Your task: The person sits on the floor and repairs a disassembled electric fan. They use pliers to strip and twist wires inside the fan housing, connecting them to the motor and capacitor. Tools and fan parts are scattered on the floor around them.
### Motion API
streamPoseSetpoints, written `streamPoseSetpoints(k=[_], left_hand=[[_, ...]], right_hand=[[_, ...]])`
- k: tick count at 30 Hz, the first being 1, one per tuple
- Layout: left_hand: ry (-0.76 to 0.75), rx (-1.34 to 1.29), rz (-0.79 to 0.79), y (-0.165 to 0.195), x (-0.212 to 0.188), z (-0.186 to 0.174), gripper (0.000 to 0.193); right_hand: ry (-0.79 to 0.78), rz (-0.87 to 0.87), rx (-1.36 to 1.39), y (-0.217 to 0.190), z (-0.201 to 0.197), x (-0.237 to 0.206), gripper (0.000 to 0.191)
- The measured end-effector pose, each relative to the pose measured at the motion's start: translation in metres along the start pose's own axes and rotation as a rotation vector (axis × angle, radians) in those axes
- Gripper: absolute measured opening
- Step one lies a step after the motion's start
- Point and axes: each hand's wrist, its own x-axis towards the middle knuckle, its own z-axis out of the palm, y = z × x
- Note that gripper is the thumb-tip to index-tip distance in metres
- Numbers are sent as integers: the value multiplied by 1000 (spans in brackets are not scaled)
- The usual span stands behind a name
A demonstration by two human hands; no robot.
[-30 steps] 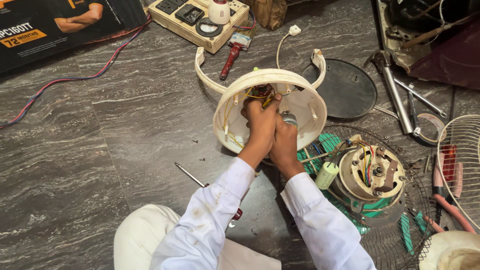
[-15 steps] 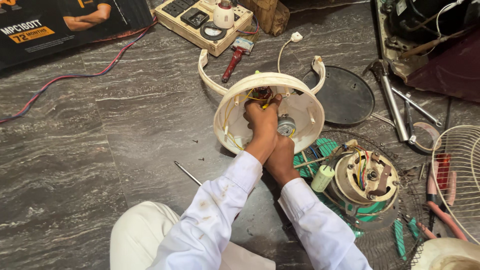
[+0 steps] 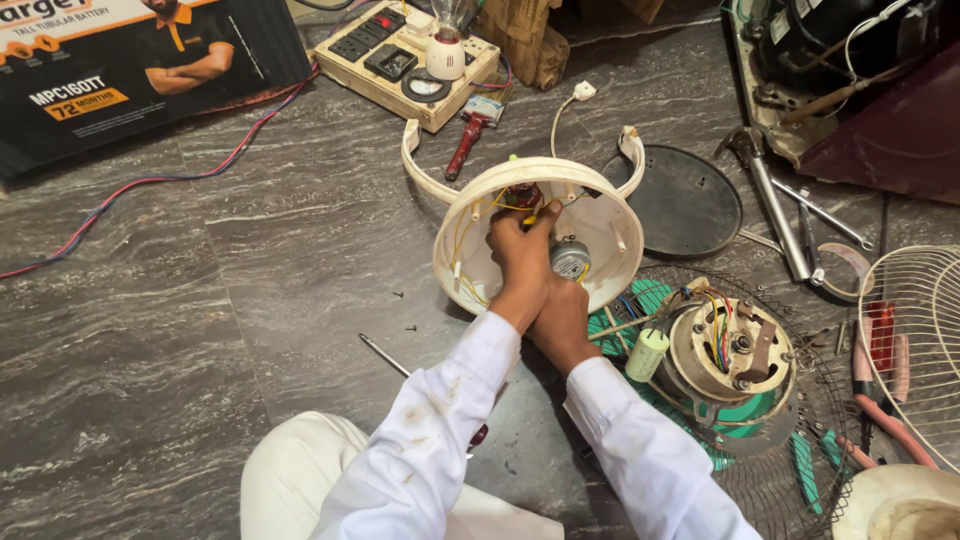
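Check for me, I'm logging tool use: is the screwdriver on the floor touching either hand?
Apart. The head view shows the screwdriver on the floor, while left hand and right hand reach into the cream housing.

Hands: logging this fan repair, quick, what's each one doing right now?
Left hand: fingers closed on yellow wires inside the cream fan housing.
Right hand: grip cannot be told.
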Motion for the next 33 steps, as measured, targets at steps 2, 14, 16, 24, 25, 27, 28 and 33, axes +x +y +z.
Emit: streamPoseSetpoints(k=[2, 14, 16, 24, 25, 27, 28, 33], left_hand=[[-34, -53, 210, -13, -5, -13, 29], [-224, -589, -10, -61, -8, -5, 34], [-100, -442, 194, -59, -7, -6, 28], [-44, -272, 177, -57, 5, -6, 20], [-49, -308, 147, -57, 7, -6, 19], [-39, -334, 111, -59, 11, -7, 19], [-24, -330, 106, -60, 13, -6, 19], [-39, -282, 129, -63, 10, 1, 21]], right_hand=[[74, -72, 146, -7, -6, -8, 25], [-208, 550, 833, 10, -39, 68, 21], [-161, 552, 822, 10, -35, 70, 21], [125, 282, 677, 3, -9, 37, 21], [152, 258, 608, 2, -7, 37, 21], [181, 244, 530, -2, -6, 38, 19], [185, 252, 515, -2, -8, 39, 18], [200, 280, 579, 2, -24, 36, 19]])
